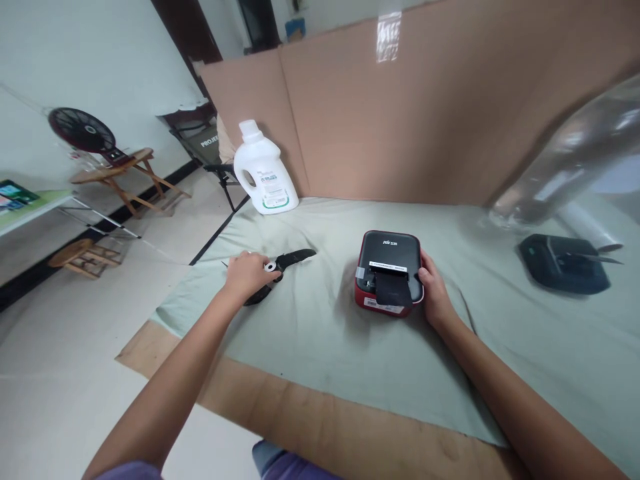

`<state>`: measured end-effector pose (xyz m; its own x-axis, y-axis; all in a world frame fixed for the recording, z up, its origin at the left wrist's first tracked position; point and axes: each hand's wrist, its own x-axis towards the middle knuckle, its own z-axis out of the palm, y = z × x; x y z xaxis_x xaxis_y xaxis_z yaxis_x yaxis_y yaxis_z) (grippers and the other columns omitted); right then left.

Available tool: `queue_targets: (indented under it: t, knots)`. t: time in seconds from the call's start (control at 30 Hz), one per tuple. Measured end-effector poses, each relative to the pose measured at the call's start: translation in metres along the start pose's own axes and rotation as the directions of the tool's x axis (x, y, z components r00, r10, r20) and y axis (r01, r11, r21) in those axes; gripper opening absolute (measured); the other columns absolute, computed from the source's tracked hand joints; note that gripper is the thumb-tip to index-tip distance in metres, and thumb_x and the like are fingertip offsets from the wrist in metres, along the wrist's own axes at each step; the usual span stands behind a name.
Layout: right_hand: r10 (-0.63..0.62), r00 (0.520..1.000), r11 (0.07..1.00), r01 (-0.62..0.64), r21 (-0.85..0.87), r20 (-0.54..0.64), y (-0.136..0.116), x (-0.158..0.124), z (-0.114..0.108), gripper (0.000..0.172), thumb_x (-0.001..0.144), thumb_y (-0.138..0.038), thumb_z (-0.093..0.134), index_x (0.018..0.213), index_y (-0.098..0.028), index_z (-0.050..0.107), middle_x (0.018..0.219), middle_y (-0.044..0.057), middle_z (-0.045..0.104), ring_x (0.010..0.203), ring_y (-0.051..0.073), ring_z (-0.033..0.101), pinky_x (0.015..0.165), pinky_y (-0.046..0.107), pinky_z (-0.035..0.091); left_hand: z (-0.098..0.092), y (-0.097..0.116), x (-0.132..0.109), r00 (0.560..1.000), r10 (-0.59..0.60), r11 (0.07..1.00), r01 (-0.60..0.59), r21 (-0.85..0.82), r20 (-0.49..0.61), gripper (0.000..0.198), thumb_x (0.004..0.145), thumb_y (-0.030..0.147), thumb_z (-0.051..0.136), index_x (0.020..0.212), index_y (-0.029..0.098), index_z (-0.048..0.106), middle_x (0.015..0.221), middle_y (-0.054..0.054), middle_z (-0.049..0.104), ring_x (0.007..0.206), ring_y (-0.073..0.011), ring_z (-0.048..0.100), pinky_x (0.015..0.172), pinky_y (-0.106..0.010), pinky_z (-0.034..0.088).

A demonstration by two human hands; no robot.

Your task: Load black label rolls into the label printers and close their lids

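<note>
My left hand is closed round the middle of a black bladed object with a small white round part, low over the green cloth on the left. Its curved blade points right. My right hand grips the right side of a small box-shaped device with a black top and red sides. A black strip hangs from a slot in its top, beside a white label edge. A shadow lies on the cloth left of the device.
A white jug stands at the back left before a cardboard panel. At right are a black device and a clear plastic roll. The cloth-covered table has a bare wooden front edge. A fan stands beyond.
</note>
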<state>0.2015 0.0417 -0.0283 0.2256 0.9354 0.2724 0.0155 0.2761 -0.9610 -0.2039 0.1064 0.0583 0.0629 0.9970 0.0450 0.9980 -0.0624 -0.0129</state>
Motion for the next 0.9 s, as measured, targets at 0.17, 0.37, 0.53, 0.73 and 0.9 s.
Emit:
queue_targets:
  t: [0.17, 0.37, 0.53, 0.73, 0.9]
  knots:
    - [0.004, 1.0, 0.999, -0.004, -0.034, -0.01, -0.003, 0.0, 0.001, 0.062, 0.091, -0.062, 0.058, 0.144, -0.028, 0.057, 0.153, 0.006, 0.056, 0.145, 0.03, 0.047, 0.124, 0.05, 0.031, -0.006, 0.036, -0.016, 0.968, -0.047, 0.973, -0.011, -0.231, -0.244, 0.046, 0.072, 0.047, 0.079, 0.11, 0.022, 0.074, 0.123, -0.019, 0.067, 0.127, -0.0459, 0.051, 0.107, -0.056, 0.038]
    - [0.048, 0.998, 0.998, -0.049, 0.037, 0.029, -0.014, -0.02, -0.004, 0.063, 0.092, -0.061, 0.053, 0.148, -0.033, 0.053, 0.159, 0.002, 0.05, 0.15, 0.032, 0.041, 0.124, 0.055, 0.031, 0.007, 0.171, -0.04, 0.981, 0.184, 0.221, -0.095, -0.971, -0.054, 0.057, 0.093, 0.05, 0.062, 0.144, 0.024, 0.058, 0.152, -0.012, 0.056, 0.142, -0.0317, 0.05, 0.122, -0.045, 0.033]
    - [-0.031, 0.965, 0.969, 0.093, -0.228, 0.261, -0.025, -0.046, -0.011, 0.095, 0.076, -0.045, 0.078, 0.16, -0.034, 0.035, 0.164, 0.004, 0.041, 0.154, 0.039, 0.031, 0.124, 0.058, 0.031, 0.035, 0.222, -0.032, 0.989, 0.085, -0.23, 0.137, -0.964, 0.121, 0.051, 0.089, 0.034, 0.061, 0.139, 0.027, 0.062, 0.15, -0.005, 0.059, 0.142, -0.0272, 0.052, 0.121, -0.04, 0.037]
    - [-0.274, 0.9, 0.825, 0.401, -0.399, 0.338, -0.078, 0.005, 0.054, 0.099, 0.074, -0.041, 0.083, 0.159, -0.028, 0.034, 0.152, 0.015, 0.046, 0.139, 0.045, 0.045, 0.117, 0.063, 0.037, 0.001, 0.182, -0.007, 0.999, 0.006, -0.413, 0.036, -0.91, 0.036, 0.058, 0.08, 0.022, 0.055, 0.137, 0.024, 0.065, 0.14, 0.0, 0.067, 0.135, -0.0259, 0.057, 0.114, -0.038, 0.044]
    - [-0.409, 0.782, 0.818, 0.542, -0.19, 0.47, -0.1, 0.094, 0.159, 0.092, 0.08, -0.042, 0.079, 0.158, -0.024, 0.031, 0.155, 0.014, 0.044, 0.142, 0.039, 0.044, 0.121, 0.058, 0.033, -0.057, 0.09, 0.071, 0.933, -0.222, -0.281, -0.339, -0.898, -0.283, 0.055, 0.078, 0.021, 0.051, 0.129, 0.019, 0.07, 0.131, -0.001, 0.071, 0.135, -0.026, 0.055, 0.114, -0.035, 0.041]
